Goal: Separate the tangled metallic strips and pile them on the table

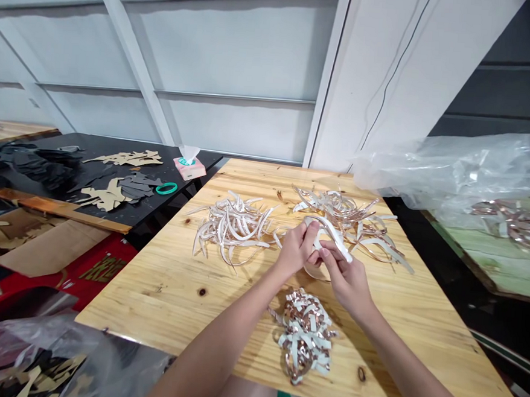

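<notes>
Over the middle of the wooden table [149,299], both hands grip one curved strip [335,235], white with a shiny edge. My left hand [297,246] pinches it near its upper left end. Lower on the right, my right hand [344,275] has its fingers closed around it, and its fingertips are partly hidden. A loose pile of pale curved strips [233,223] lies left of the hands. Behind and right of them spreads a pile of rose-gold and white strips [341,207]. Nearer my body is a heap of short, curled shiny pieces [305,331].
At left, a black table [141,208] carries tan cutouts [127,157], dark cutouts [44,168], a green tape roll [166,188] and a tissue box [189,168]. Clear plastic [476,168] covers more strips at right. A bag of scraps [39,370] stands lower left.
</notes>
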`<state>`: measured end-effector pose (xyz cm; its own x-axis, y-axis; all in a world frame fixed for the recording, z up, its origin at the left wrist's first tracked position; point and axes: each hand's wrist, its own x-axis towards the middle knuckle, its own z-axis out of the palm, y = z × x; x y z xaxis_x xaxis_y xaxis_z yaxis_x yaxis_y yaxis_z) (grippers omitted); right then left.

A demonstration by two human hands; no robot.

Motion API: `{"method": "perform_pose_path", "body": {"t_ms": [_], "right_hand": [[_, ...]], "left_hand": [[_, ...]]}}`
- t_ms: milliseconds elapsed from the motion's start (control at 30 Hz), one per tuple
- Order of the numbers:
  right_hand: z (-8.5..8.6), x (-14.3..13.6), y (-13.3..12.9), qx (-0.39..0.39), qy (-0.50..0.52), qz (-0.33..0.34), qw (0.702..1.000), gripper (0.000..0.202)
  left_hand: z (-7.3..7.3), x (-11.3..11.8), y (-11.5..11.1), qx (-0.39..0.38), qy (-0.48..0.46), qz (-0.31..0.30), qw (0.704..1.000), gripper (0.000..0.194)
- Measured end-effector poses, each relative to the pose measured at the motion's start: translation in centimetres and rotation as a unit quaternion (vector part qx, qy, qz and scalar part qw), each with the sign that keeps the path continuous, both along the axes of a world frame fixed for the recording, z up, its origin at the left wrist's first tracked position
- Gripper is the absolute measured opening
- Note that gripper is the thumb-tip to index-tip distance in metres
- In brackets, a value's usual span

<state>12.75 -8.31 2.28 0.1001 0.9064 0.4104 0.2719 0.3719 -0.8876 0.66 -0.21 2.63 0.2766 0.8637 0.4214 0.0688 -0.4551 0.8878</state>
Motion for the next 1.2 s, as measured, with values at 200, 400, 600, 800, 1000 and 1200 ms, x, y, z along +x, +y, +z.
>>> {"method": "perform_pose_path", "body": {"t_ms": [200, 400, 600, 800, 1000, 1200], "right_hand": [[0.2, 0.1, -0.2, 0.031, -0.086, 0.003, 0.996, 0.03], [0.2, 0.8, -0.2, 0.032, -0.163, -0.005, 0.986, 0.033], [-0.4, 0.7, 0.0, 0.037, -0.141, -0.009, 0.989, 0.035], [-0.8, 0.9, 0.4, 0.032, -0.158, -0.003, 0.987, 0.035], [-0.6, 1.1, 0.7, -0.022, -0.096, -0.022, 0.995, 0.03], [0.7, 0.7, 0.0, -0.005, -0.109, 0.002, 0.994, 0.026]], "left_hand": [[-0.3, 0.3, 0.0, -0.093, -0.082, -0.082, 0.989, 0.047], [-0.2, 0.0, 0.1, -0.094, -0.074, -0.097, 0.988, 0.047], [-0.5, -0.1, 0.6, -0.08, -0.047, -0.055, 0.994, 0.049], [-0.4, -0.2, 0.8, -0.038, -0.007, -0.007, 0.999, 0.05], [0.3, -0.5, 0.1, 0.058, 0.066, 0.037, 0.995, 0.048], [0.6, -0.6, 0.6, 0.008, 0.057, 0.039, 0.998, 0.047]]}}
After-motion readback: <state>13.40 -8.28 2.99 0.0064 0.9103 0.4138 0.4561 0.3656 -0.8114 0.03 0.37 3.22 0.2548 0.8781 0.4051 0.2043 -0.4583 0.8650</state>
